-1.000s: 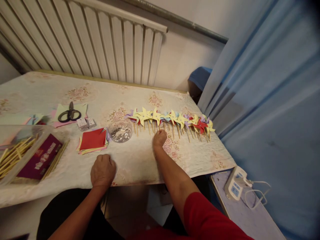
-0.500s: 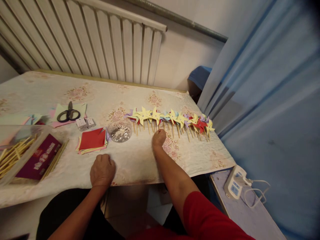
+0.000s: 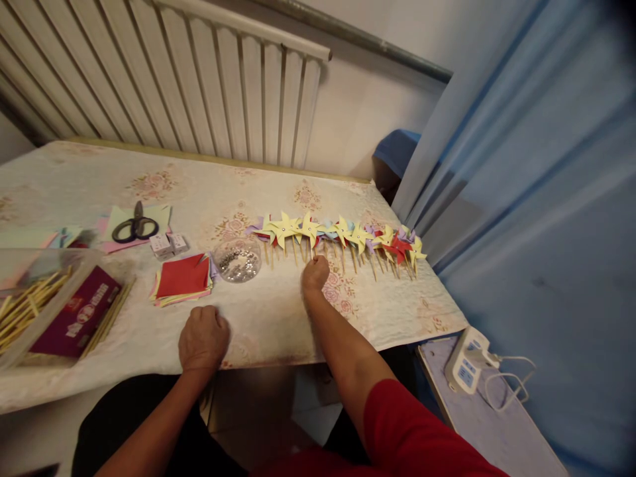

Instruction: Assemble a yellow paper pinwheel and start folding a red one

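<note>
My right hand (image 3: 315,273) is closed around the pale stick of a yellow paper pinwheel (image 3: 310,230), whose head lies within a long row of pinwheels. Yellow, red, lilac and light-blue ones overlap there, their sticks pointing toward me; a red pinwheel (image 3: 398,249) is near the right end. Curled into a fist, my left hand (image 3: 203,338) rests near the table's front edge, with nothing visible in it. In front of that fist lies a stack of coloured paper squares (image 3: 183,276), red on top. A round clear dish (image 3: 238,262) of small shiny pins sits between the stack and the row.
Black-handled scissors (image 3: 135,226) lie on paper sheets, beside two small white boxes (image 3: 169,245). At the left stands a clear plastic tub (image 3: 94,265) of wooden sticks. A radiator (image 3: 248,86) is behind the table; a power strip (image 3: 467,361) and blue curtain (image 3: 536,199) are at the right.
Almost nothing differs: the view has shifted very slightly. Both hands and the pinwheels keep their places.
</note>
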`<state>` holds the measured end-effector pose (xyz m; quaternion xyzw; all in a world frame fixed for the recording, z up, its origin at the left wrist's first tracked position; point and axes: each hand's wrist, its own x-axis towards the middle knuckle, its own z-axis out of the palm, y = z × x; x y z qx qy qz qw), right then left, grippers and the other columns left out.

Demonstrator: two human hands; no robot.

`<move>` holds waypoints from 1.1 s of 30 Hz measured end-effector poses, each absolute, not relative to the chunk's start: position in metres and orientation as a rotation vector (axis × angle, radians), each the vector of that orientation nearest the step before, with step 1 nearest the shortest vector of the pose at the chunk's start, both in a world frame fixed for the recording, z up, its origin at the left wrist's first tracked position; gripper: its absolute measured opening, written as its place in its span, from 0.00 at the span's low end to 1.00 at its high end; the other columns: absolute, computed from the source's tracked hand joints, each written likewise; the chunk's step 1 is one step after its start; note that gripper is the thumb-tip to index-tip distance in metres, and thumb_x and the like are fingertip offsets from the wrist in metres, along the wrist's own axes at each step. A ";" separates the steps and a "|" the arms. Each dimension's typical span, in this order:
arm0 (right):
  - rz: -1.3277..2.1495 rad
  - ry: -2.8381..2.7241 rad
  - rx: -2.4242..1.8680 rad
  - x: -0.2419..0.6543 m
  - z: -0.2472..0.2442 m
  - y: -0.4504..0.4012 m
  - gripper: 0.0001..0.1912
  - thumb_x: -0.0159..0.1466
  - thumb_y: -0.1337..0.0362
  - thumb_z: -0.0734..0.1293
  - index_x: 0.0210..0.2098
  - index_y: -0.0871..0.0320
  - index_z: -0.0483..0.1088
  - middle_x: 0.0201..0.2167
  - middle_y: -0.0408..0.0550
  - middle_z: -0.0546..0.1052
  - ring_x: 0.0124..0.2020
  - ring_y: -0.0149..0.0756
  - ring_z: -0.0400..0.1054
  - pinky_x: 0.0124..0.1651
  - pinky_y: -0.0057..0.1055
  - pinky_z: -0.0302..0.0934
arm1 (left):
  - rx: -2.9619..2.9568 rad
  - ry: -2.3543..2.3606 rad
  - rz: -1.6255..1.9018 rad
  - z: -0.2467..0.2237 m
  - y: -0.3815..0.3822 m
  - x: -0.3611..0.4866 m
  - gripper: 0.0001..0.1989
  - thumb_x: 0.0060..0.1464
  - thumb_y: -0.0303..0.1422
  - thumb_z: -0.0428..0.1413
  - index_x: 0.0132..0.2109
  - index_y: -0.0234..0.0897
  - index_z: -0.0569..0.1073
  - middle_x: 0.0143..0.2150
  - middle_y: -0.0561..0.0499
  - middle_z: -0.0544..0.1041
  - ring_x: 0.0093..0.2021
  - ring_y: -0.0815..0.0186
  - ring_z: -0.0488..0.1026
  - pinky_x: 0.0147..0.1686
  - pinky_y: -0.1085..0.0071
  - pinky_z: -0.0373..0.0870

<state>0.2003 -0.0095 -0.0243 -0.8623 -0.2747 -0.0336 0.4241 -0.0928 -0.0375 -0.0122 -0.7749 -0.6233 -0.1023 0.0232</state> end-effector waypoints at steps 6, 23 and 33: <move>-0.088 -0.711 -2.161 0.200 -0.025 -0.009 0.13 0.64 0.73 0.56 0.37 0.60 0.73 0.36 0.55 0.75 0.39 0.43 0.67 0.45 0.34 0.59 | -2.410 -1.935 -0.297 -0.010 -0.038 -0.091 0.15 0.66 0.34 0.43 0.45 0.34 0.74 0.43 0.40 0.73 0.40 0.56 0.72 0.35 0.62 0.62; -0.049 -0.880 -2.289 0.188 -0.024 -0.037 0.19 0.67 0.73 0.56 0.47 0.59 0.76 0.40 0.53 0.74 0.39 0.40 0.66 0.41 0.32 0.58 | -2.413 -1.947 -0.306 -0.009 -0.037 -0.090 0.17 0.65 0.34 0.42 0.45 0.33 0.74 0.44 0.39 0.73 0.39 0.56 0.72 0.35 0.62 0.61; -0.129 -1.386 -2.426 0.183 -0.025 -0.071 0.18 0.71 0.69 0.59 0.54 0.51 0.74 0.41 0.52 0.72 0.43 0.43 0.64 0.42 0.33 0.55 | -2.435 -1.960 -0.293 -0.005 -0.037 -0.088 0.16 0.65 0.33 0.43 0.46 0.32 0.74 0.45 0.38 0.73 0.41 0.55 0.72 0.36 0.62 0.62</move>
